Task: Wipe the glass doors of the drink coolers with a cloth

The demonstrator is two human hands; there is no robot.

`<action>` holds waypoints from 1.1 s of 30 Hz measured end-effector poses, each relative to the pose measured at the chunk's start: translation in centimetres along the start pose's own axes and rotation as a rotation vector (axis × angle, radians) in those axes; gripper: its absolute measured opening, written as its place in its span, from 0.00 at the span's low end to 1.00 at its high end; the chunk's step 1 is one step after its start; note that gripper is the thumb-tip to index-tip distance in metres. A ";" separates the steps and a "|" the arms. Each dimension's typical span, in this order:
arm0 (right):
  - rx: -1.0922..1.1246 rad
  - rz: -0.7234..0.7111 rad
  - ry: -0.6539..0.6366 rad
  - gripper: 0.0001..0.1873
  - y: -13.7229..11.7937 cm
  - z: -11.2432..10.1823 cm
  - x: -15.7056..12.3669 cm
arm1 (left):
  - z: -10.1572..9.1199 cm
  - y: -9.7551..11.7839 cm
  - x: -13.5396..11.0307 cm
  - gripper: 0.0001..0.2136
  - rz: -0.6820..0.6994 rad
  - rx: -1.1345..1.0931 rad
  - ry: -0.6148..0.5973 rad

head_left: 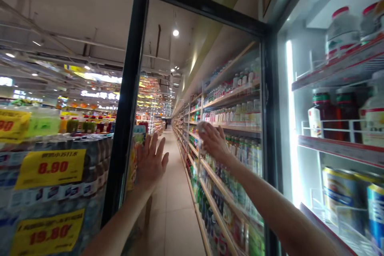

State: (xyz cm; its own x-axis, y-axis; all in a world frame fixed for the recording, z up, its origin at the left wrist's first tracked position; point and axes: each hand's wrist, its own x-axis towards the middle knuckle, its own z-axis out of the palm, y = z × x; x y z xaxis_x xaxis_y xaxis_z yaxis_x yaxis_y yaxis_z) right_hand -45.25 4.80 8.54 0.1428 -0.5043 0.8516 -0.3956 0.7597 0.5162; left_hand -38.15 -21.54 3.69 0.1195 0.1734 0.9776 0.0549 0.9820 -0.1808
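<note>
A black-framed glass cooler door (pixel 126 100) stands swung open in front of me. My left hand (pixel 151 162) is open, fingers spread, its palm flat against the glass near the door's left frame. My right hand (pixel 213 141) reaches up against the glass further right, its fingers closed on a small pale thing (pixel 201 127) that I cannot make out, perhaps a cloth. Through the glass I see a long shop aisle with shelves of bottles (pixel 237 116).
The lit cooler interior at the right holds white jugs (pixel 342 32), dark juice bottles (pixel 322 110) and cans (pixel 339 198) on wire-fronted shelves. Stacked bottled-water packs with yellow price tags (pixel 51 168) stand at the left. A tiled aisle floor (pixel 177 204) runs away ahead.
</note>
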 end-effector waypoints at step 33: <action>0.030 0.157 0.042 0.24 -6.4 0.5 -7.0 | -0.5 1.7 -1.0 0.25 0.044 -0.082 -0.102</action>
State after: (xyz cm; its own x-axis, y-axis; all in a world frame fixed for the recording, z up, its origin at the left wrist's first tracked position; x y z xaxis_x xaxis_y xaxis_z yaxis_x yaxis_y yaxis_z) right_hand -44.19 3.22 -0.75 0.1147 -0.3619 0.9251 -0.4427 0.8151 0.3737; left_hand -37.67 -20.12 2.37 0.0228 0.2273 0.9736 0.1331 0.9645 -0.2283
